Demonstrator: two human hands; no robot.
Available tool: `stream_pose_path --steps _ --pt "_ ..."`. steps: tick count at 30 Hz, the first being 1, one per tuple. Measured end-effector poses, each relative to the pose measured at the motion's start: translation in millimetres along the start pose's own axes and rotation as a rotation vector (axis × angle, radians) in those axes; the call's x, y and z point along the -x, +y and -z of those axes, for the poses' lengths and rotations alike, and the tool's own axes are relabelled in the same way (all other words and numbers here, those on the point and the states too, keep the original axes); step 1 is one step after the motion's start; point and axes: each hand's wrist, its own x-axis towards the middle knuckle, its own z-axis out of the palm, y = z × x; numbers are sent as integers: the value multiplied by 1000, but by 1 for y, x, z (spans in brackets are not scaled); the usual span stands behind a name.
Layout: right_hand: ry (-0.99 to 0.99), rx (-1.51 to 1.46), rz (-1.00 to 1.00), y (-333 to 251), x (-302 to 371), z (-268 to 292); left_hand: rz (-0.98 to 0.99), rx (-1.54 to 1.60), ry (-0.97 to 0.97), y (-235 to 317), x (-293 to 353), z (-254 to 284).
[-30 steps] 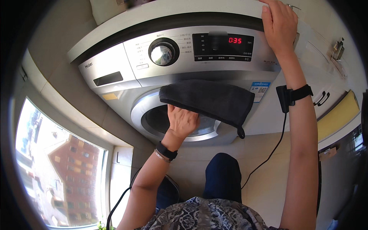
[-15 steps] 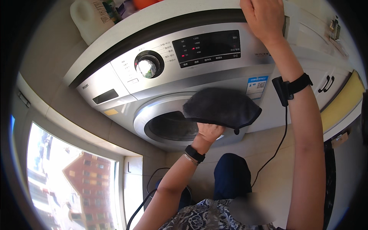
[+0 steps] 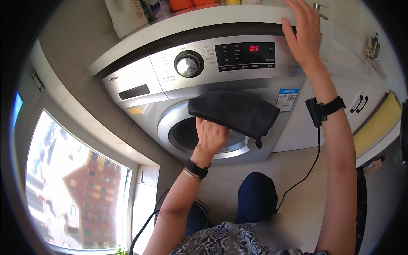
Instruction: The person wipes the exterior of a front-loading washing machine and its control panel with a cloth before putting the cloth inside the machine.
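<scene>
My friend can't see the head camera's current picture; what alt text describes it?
A person's left hand holds a dark grey cloth in front of a silver washing machine, partly covering its round door, while the open right hand is at the pale countertop edge.

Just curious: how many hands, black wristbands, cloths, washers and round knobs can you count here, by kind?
Hands: 2 (left hand, right hand)
Black wristbands: 2 (left wristband, right wristband)
Cloth: 1, dark grey
Washer: 1
Round knob: 1, on the washer
Total: 7
</scene>
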Motion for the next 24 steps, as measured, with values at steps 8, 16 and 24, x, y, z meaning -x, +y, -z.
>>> stream_pose_path --steps 8,16,24 --pt "-264 -861 -174 -181 75 53 118 23 32 -13 4 40" --pt "-690 -612 -160 -208 97 25 124 461 -296 -31 -30 103" --pt "-663 -338 -167 -167 168 53 392 201 253 -54 -4 114"
